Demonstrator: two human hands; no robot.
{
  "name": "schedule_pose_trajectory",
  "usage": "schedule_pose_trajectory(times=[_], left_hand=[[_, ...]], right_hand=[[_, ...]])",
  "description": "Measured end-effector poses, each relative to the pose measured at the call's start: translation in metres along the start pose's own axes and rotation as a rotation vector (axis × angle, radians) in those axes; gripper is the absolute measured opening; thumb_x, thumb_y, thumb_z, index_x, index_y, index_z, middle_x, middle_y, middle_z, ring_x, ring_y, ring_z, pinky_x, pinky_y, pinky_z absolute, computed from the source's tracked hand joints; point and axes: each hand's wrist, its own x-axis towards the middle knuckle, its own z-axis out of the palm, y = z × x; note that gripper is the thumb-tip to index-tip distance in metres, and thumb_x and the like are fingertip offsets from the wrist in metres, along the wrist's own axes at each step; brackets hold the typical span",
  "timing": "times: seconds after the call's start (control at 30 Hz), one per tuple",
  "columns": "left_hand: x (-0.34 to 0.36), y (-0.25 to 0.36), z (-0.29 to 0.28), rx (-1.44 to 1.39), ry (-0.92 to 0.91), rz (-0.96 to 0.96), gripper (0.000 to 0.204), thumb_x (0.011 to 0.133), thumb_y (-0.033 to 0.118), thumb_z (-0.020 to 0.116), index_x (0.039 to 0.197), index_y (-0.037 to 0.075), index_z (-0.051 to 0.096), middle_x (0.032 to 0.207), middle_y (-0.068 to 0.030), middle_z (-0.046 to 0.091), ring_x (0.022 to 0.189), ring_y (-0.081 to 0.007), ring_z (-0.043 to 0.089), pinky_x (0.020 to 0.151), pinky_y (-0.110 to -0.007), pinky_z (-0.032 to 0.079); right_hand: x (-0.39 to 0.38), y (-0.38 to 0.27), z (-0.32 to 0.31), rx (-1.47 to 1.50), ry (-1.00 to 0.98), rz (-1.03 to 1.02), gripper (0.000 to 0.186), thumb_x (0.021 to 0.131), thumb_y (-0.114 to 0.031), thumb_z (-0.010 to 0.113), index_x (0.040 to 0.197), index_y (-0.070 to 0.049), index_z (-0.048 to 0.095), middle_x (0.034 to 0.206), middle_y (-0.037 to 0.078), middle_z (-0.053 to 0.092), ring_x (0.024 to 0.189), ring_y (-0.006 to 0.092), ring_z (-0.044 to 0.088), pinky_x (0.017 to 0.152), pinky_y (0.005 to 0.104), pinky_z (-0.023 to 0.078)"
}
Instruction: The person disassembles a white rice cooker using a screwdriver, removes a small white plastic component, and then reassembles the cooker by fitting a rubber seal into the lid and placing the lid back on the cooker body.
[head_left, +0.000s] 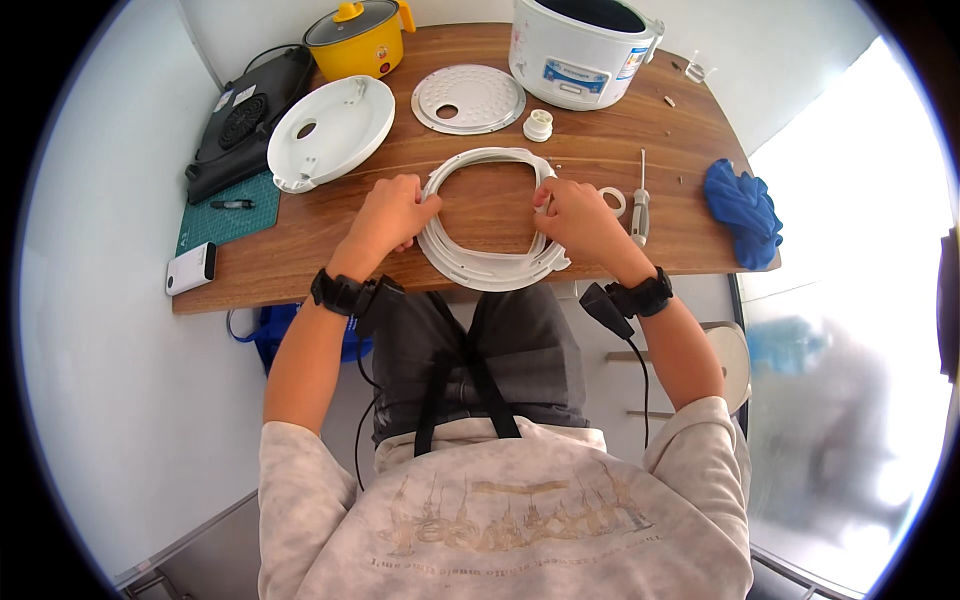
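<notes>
My left hand (395, 215) and right hand (575, 215) pinch opposite sides of the white ring (490, 270), at the centre of the frame over the near edge of the wooden table (590, 150). I judge it light, stiff plastic, rather slick, its thin tabs liable to snap; the broad rim at either side seems the safest hold. At upper right, the white cooker body (570, 65) gapes open, dark inside, contents untellable. The yellow pot (355, 55), upper left, is lidded; I can't tell what it holds.

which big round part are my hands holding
The white ring, gripped at both sides, with a wide-open middle; the white cover and grey disc lie untouched.
</notes>
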Motion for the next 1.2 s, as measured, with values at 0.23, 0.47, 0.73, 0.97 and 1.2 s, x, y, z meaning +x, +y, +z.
schedule_pose_trajectory(times=[0.23,0.47,0.73,0.97,1.2], left_hand=[[-0.003,-0.008,-0.001,0.000,-0.002,0.014,0.034,0.098,0.032,0.065,0.086,0.003,0.051,0.063,-0.0101,0.065,0.046,-0.0181,0.063,0.041,-0.031,0.052],[-0.003,-0.024,0.015,0.176,0.336,0.364,0.037,0.095,0.035,0.071,0.096,0.004,0.051,0.077,-0.0144,0.066,0.067,-0.0287,0.067,0.064,-0.039,0.055],[-0.032,-0.004,0.005,0.116,0.099,0.382,0.038,0.094,0.039,0.073,0.107,0.006,0.062,0.099,-0.0124,0.064,0.081,-0.0268,0.064,0.074,-0.037,0.052],[-0.056,0.002,-0.006,0.150,-0.038,0.444,0.043,0.090,0.046,0.074,0.113,0.009,0.067,0.113,-0.0107,0.060,0.094,-0.0270,0.064,0.084,-0.038,0.052],[-0.054,-0.005,-0.001,0.135,-0.024,0.542,0.033,0.090,0.040,0.076,0.102,0.009,0.072,0.116,-0.0116,0.061,0.108,-0.0319,0.062,0.093,-0.039,0.050]], right_hand=[[-0.004,-0.002,0.005,-0.210,0.167,-0.067,0.023,0.083,-0.019,0.071,0.097,-0.001,0.068,0.095,0.018,0.072,0.091,0.0407,0.068,0.080,0.0499,0.053],[0.005,0.004,0.004,-0.089,0.250,-0.035,0.031,0.087,-0.019,0.073,0.106,0.003,0.063,0.095,0.025,0.070,0.093,0.0450,0.067,0.081,0.0523,0.052],[0.023,0.015,0.005,-0.133,0.293,-0.072,0.026,0.088,-0.018,0.070,0.104,0.002,0.072,0.093,0.025,0.072,0.088,0.0440,0.068,0.081,0.0500,0.055],[0.032,0.022,0.014,-0.276,0.352,-0.172,0.021,0.088,-0.016,0.066,0.079,0.003,0.069,0.081,0.024,0.068,0.078,0.0436,0.066,0.072,0.0507,0.055],[0.034,0.013,0.014,-0.310,0.405,-0.166,0.024,0.089,-0.019,0.066,0.075,0.001,0.066,0.077,0.022,0.067,0.076,0.0418,0.067,0.069,0.0505,0.054]])
